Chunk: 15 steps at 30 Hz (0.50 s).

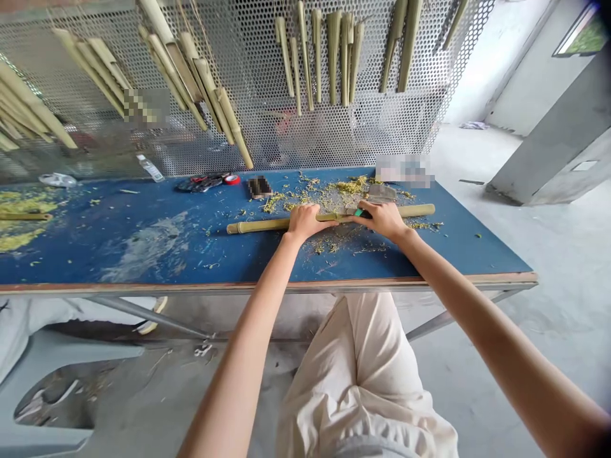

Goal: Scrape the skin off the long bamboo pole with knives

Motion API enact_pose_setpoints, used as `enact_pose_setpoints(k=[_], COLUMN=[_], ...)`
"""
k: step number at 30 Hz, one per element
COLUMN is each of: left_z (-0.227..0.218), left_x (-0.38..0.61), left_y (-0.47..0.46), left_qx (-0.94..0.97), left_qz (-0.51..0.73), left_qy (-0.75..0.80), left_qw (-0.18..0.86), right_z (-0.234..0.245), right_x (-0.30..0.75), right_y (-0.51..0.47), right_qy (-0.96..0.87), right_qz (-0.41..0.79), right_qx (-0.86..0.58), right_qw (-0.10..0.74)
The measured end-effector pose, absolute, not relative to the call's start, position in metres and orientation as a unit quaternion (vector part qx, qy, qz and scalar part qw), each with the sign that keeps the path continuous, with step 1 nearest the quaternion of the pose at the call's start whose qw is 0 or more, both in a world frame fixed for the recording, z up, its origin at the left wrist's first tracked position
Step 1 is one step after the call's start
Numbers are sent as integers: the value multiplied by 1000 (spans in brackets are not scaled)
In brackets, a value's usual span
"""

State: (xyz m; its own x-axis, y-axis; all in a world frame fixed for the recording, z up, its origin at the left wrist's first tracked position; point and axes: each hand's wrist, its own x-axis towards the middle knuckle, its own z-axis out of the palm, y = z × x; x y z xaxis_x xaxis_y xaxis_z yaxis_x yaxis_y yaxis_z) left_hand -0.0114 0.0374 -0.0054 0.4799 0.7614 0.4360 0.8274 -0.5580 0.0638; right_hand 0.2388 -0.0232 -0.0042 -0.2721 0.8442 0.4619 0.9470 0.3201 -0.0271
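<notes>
A bamboo pole (260, 226) lies lengthwise on the blue table, with a ringed joint near its left end. My left hand (304, 222) is closed around the middle of the pole, its thumb stretched along the near side towards the right. My right hand (384, 218) grips a small green-handled knife (359, 212) against the pole, just right of my left thumb. Most of the knife is hidden by the fingers, and its blade is hard to make out. Yellow-green bamboo shavings (352, 185) lie behind the hands, and finer bits are scattered on the near side of the pole.
Along the table's (229, 261) back are a red tape roll (231, 180), a dark phone-like object (259, 186), a clear bottle (150, 168) and a grey block (382, 193). Bamboo pieces (334, 57) hang on the perforated metal screen. Another person's leg (90, 310) shows at lower left.
</notes>
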Motion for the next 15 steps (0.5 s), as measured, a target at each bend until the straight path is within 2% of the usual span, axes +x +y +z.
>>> enact_pose_setpoints(k=[3,8,15], left_z=[-4,-2,-2], left_x=[-19,-28,-28], left_y=[41,42,41], left_qx=[-853,-839,-821], left_qz=[-243,-225,-232], left_qy=[-453,-492,-520], left_qw=[86,61,46], right_z=[-3,-5,-1], right_x=[231,228,229], right_y=[-25,-23,-24], right_qy=[-816,-828,-834], right_qz=[-135,-130,-94], right_qx=[-537,-533,-527], right_qw=[168,113,136])
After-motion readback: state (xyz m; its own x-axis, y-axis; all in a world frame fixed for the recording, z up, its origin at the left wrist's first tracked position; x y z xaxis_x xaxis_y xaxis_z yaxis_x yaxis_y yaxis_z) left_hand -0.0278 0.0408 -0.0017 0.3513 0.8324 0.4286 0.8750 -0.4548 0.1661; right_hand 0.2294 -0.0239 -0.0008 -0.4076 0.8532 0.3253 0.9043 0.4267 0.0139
